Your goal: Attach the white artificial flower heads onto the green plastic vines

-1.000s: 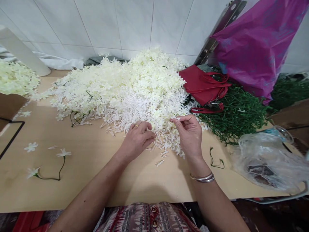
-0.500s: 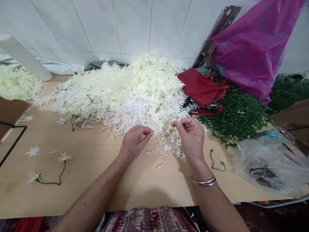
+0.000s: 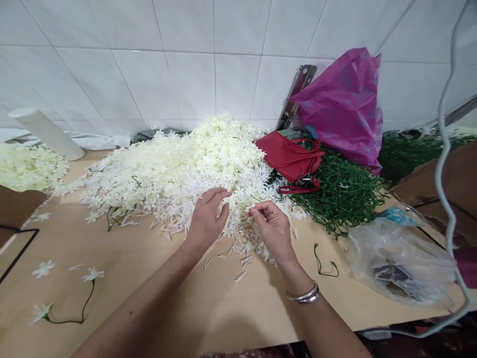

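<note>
A big heap of cream artificial flowers [image 3: 179,169] with thin white plastic pieces lies on the wooden table [image 3: 208,308]. My left hand [image 3: 206,219] reaches into the heap's near edge, fingers curved together over the flowers; what it grips, if anything, is hidden. My right hand [image 3: 272,228] is just to its right, thumb and fingertips pinched on a small white flower piece [image 3: 250,208]. A metal bangle [image 3: 303,294] is on my right wrist.
A red handbag [image 3: 288,154] and a purple plastic bag [image 3: 343,107] sit behind a pile of green stems [image 3: 343,191]. A clear plastic bag [image 3: 398,258] lies at the right. Loose flowers on a green stem [image 3: 87,293] lie at the left; a grey cable [image 3: 445,164] hangs at the right.
The view has tilted up, showing more wall. My left hand has moved forward into the heap. My right hand has shifted a little left, still pinching.
</note>
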Demonstrator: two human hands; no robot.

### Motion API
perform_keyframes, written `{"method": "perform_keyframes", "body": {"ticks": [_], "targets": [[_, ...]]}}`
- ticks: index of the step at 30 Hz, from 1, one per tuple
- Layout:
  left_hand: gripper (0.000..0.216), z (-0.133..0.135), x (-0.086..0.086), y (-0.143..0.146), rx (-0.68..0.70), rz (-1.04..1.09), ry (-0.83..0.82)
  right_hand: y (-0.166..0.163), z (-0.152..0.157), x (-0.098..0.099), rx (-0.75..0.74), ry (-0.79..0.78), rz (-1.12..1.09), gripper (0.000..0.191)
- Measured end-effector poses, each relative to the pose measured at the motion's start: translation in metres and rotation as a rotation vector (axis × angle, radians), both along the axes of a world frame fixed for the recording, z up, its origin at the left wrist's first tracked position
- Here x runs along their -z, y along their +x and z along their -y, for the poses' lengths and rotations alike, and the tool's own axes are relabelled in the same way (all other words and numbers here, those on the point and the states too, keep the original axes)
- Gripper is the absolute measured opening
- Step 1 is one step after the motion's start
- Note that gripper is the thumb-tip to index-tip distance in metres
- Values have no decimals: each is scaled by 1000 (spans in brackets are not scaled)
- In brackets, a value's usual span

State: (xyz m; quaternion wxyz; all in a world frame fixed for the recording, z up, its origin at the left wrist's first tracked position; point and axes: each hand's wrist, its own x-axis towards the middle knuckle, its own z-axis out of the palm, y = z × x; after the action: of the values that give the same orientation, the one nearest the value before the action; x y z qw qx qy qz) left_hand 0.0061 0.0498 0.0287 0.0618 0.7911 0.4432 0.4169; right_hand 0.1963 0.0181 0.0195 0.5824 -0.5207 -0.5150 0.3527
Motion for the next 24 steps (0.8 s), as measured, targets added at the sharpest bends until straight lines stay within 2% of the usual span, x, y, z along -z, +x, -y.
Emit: {"method": "perform_keyframes", "body": {"ticks": [6,10,15,19,24], "targets": [[26,-53,1,51,114,-205,55,0,1,-1,93,68,29,16],[24,-72,-6,74,139,-357,92,2,0,-2,145,128,37,17],[7,-64,-3,60,79,-490,75,1,1,1,112,155,65,14],[12,-52,1,41,-18,-526,63,-1,3,3,95,149,81,12],[13,-39,-1,36,-74,-510,79,0,2,3,100,142,105,12]]}}
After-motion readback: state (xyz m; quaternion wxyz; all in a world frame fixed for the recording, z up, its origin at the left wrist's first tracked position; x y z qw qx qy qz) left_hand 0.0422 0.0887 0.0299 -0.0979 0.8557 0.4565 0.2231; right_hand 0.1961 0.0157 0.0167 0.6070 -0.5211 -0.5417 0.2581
